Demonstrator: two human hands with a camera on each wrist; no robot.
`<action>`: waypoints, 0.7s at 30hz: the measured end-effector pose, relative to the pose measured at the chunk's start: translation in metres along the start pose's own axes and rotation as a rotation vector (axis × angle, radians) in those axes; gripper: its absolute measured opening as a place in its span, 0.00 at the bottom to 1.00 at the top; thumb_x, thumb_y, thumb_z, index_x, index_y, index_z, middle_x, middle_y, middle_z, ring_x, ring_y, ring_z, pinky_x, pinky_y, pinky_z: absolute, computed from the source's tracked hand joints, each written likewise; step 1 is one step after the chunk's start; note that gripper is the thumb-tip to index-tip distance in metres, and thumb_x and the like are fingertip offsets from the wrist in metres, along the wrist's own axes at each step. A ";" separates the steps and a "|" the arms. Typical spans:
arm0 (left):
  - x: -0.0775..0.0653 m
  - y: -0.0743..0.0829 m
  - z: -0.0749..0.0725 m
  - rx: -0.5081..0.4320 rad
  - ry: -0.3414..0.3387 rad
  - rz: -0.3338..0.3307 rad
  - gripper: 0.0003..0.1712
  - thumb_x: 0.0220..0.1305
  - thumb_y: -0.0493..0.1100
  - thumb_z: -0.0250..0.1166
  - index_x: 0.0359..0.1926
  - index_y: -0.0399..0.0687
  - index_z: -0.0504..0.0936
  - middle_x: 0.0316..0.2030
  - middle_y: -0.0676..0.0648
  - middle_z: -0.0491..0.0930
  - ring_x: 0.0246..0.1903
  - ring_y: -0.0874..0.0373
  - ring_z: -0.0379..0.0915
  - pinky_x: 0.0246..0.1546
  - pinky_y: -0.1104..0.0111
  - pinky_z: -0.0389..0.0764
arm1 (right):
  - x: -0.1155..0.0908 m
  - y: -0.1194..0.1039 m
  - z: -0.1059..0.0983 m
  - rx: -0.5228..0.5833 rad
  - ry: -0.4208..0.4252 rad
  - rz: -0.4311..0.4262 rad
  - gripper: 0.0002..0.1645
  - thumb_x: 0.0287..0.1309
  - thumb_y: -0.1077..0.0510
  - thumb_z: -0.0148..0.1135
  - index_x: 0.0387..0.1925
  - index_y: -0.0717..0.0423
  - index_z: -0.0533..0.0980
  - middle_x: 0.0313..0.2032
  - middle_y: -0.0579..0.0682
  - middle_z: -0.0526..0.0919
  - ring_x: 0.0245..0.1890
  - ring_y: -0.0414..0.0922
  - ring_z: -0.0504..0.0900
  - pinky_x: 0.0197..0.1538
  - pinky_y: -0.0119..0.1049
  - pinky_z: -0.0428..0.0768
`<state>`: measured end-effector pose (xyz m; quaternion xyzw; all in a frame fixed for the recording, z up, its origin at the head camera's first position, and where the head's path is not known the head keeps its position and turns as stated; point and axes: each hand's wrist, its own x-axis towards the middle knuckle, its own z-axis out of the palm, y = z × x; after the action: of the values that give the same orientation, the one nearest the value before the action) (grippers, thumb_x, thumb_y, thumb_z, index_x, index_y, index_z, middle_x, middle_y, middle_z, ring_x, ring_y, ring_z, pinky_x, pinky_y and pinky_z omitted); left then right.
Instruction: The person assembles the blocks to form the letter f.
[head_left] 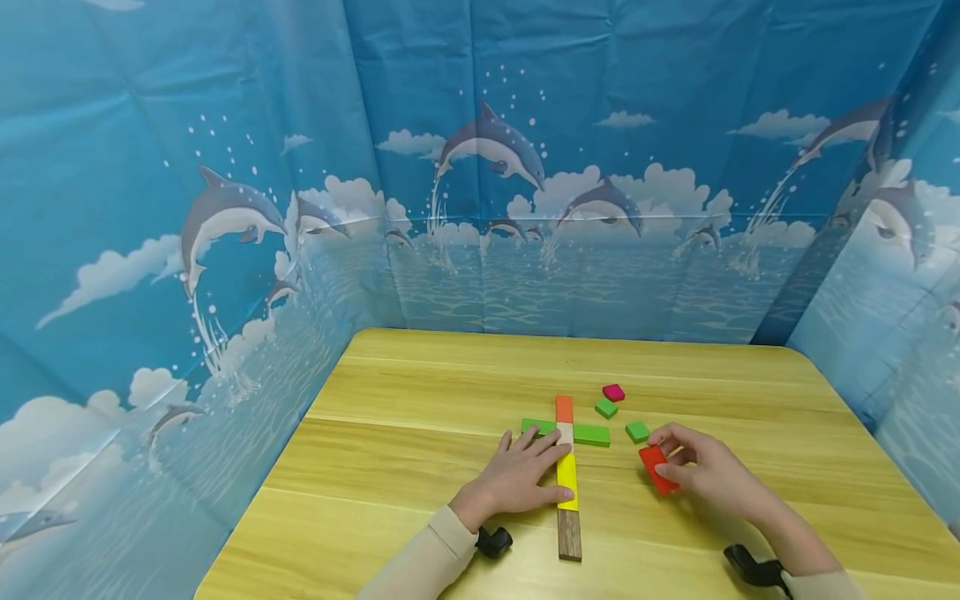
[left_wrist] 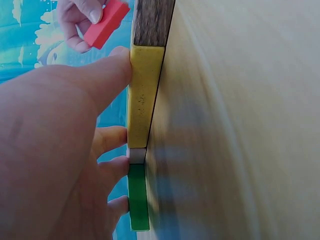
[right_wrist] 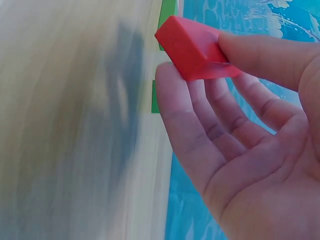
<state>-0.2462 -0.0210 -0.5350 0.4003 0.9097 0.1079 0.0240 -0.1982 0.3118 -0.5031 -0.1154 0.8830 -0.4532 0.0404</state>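
Observation:
My left hand rests with spread fingers on a cross of flat blocks. Its thumb touches the yellow block, and its fingertips lie around the pale block and the left green block. A dark brown wooden block forms the near end of the cross, and an orange-red block the far end. Another green block makes the right arm. Off to the right, my right hand pinches a red block between thumb and fingers, raised above the table in the right wrist view.
Two small green blocks and a magenta block lie loose beyond the right hand. The wooden table has rounded far corners. A blue dolphin-print curtain stands behind and at both sides.

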 end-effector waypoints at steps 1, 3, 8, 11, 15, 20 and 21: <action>0.000 0.000 0.000 0.005 0.001 -0.001 0.42 0.70 0.74 0.46 0.79 0.66 0.56 0.79 0.56 0.48 0.78 0.48 0.40 0.71 0.38 0.48 | 0.001 -0.001 0.000 -0.002 0.011 0.000 0.19 0.62 0.61 0.69 0.53 0.55 0.76 0.46 0.54 0.80 0.42 0.53 0.81 0.40 0.37 0.83; 0.000 0.000 0.000 0.006 0.000 -0.001 0.42 0.70 0.74 0.46 0.79 0.66 0.56 0.79 0.56 0.48 0.78 0.48 0.40 0.71 0.39 0.47 | 0.004 -0.003 0.002 -0.004 0.027 -0.002 0.19 0.61 0.61 0.70 0.53 0.55 0.76 0.46 0.54 0.80 0.43 0.52 0.81 0.41 0.37 0.84; 0.000 0.000 0.001 -0.001 -0.003 0.000 0.42 0.70 0.74 0.46 0.79 0.66 0.56 0.79 0.55 0.48 0.78 0.48 0.40 0.71 0.38 0.47 | 0.011 -0.008 0.006 0.022 0.057 0.009 0.20 0.60 0.62 0.71 0.53 0.55 0.75 0.48 0.55 0.80 0.43 0.52 0.82 0.40 0.38 0.84; 0.000 -0.001 0.001 -0.005 -0.003 -0.001 0.42 0.70 0.74 0.46 0.79 0.66 0.56 0.79 0.55 0.48 0.78 0.48 0.40 0.71 0.38 0.47 | 0.016 -0.010 0.010 0.029 0.081 0.007 0.20 0.60 0.63 0.71 0.53 0.55 0.75 0.47 0.56 0.79 0.43 0.52 0.83 0.39 0.38 0.85; 0.001 -0.002 0.001 -0.006 -0.009 -0.002 0.42 0.70 0.74 0.46 0.79 0.66 0.56 0.79 0.55 0.48 0.78 0.48 0.39 0.71 0.38 0.47 | 0.022 -0.014 0.014 0.031 0.117 -0.006 0.23 0.60 0.63 0.71 0.56 0.53 0.76 0.47 0.57 0.79 0.41 0.52 0.83 0.37 0.40 0.85; 0.001 -0.002 0.002 0.002 -0.007 -0.001 0.43 0.70 0.74 0.46 0.79 0.66 0.56 0.79 0.55 0.48 0.78 0.47 0.39 0.71 0.38 0.47 | 0.028 -0.018 0.020 0.010 0.150 -0.014 0.28 0.60 0.62 0.71 0.61 0.50 0.76 0.45 0.56 0.79 0.40 0.51 0.84 0.36 0.41 0.86; 0.001 -0.002 0.002 0.002 -0.005 0.000 0.42 0.70 0.74 0.46 0.79 0.66 0.56 0.79 0.55 0.48 0.78 0.47 0.40 0.71 0.38 0.47 | 0.030 -0.018 0.021 0.000 0.155 -0.016 0.28 0.61 0.62 0.71 0.62 0.49 0.76 0.45 0.55 0.79 0.40 0.50 0.84 0.36 0.41 0.85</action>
<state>-0.2478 -0.0212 -0.5377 0.4005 0.9098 0.1061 0.0261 -0.2206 0.2778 -0.4999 -0.0868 0.8824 -0.4612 -0.0318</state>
